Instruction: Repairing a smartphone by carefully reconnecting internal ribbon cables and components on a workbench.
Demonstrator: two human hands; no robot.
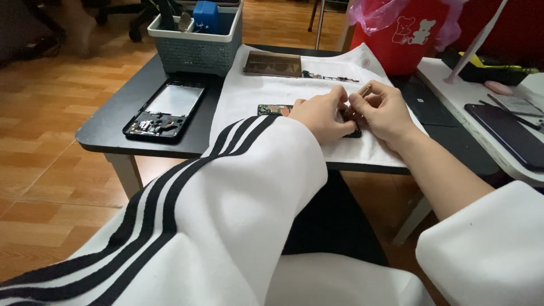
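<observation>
My left hand [323,116] and my right hand [382,110] meet over a small dark phone part [353,134] on a white cloth [266,93]. The left hand's fingers press down on the part. A thin metal tool [366,89] sticks up from the pinched fingers of my right hand. A green circuit board [274,109] lies just left of my left hand, partly hidden by my sleeve. Most of the dark part is covered by both hands.
An opened phone body [164,110] lies on the black table [107,122] at the left. A grey basket [198,42] with tools stands at the back. A brown flat panel [272,63] and a thin board strip [331,76] rest on the cloth. A red bin [402,42] and a dark phone [513,136] sit to the right.
</observation>
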